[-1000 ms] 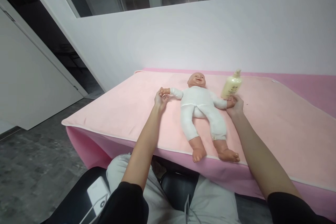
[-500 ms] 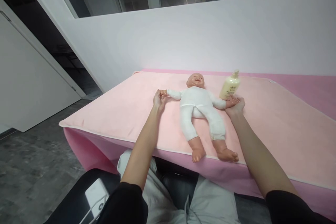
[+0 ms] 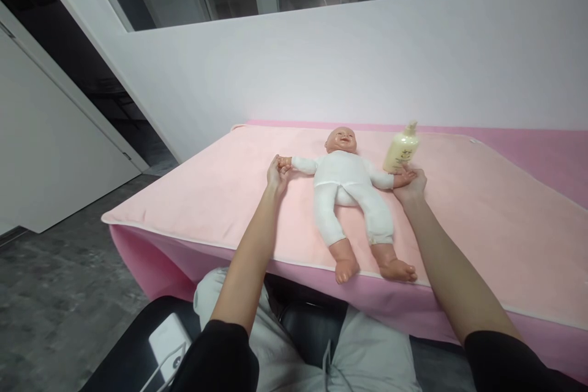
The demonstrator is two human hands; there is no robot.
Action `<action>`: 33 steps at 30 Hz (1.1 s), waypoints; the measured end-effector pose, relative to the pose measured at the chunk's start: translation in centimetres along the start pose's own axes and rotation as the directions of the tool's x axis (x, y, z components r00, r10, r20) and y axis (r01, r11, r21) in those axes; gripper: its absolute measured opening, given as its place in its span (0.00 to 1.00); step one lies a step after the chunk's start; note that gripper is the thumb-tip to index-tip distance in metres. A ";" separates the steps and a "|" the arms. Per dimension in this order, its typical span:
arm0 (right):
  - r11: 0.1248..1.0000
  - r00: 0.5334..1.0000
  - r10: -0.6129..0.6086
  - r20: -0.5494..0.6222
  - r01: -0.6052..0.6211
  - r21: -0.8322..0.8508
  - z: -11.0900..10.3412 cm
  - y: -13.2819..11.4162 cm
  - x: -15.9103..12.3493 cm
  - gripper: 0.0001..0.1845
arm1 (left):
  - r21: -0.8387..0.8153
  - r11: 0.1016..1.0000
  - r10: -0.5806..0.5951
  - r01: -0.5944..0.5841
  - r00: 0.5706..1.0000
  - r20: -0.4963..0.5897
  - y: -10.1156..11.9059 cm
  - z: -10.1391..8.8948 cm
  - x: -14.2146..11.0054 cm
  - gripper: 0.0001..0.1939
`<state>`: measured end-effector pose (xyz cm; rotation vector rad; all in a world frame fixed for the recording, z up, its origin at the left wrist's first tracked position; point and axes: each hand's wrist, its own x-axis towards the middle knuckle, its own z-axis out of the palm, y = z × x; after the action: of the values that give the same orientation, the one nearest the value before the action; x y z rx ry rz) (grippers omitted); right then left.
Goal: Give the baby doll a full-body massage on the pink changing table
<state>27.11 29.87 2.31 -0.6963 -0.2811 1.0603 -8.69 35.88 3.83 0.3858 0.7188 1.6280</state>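
A baby doll [image 3: 343, 173] with a white cloth body lies on its back on the pink blanket [image 3: 202, 187], its head toward the wall and its feet at the table's near edge. Its arms are stretched out to both sides. My left hand [image 3: 277, 176] is closed around the doll's hand on the left. On the other side, my right hand [image 3: 412, 186] holds the doll's other hand, with the fingers partly hidden behind it. A pale yellow pump bottle [image 3: 401, 148] stands just behind my right hand, slightly tilted in the view.
A white wall [image 3: 321, 73] with a window above it rises behind the table. A white device with a cable [image 3: 169, 346] rests on a black seat [image 3: 138, 337] at lower left. A door [image 3: 55, 135] is on the left, and my legs are under the table edge.
Both hands keep their hold on the doll's hands, and the doll and bottle stay in place. My left knee has shifted slightly to the left; the view has moved a little.
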 end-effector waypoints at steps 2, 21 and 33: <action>1.000 1.000 -0.005 0.000 0.005 0.003 0.0 0.0 -0.1 0.10 | -0.005 1.000 0.003 -0.003 1.000 -0.006 0.0 0.1 -0.1 0.10; 1.000 0.998 0.014 -0.057 -0.015 -0.009 0.9 0.3 -0.5 0.09 | 0.003 0.999 -0.032 0.032 0.999 -0.020 0.1 0.0 -0.1 0.03; 0.997 0.998 -0.035 -0.045 0.033 -0.063 1.1 0.2 -1.5 0.09 | 0.311 0.939 0.135 -0.150 0.988 0.072 -0.7 0.0 -0.5 0.24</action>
<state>25.71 29.07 3.18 -0.7686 -0.2864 1.0053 -8.09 35.41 3.43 0.7216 0.9350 1.6338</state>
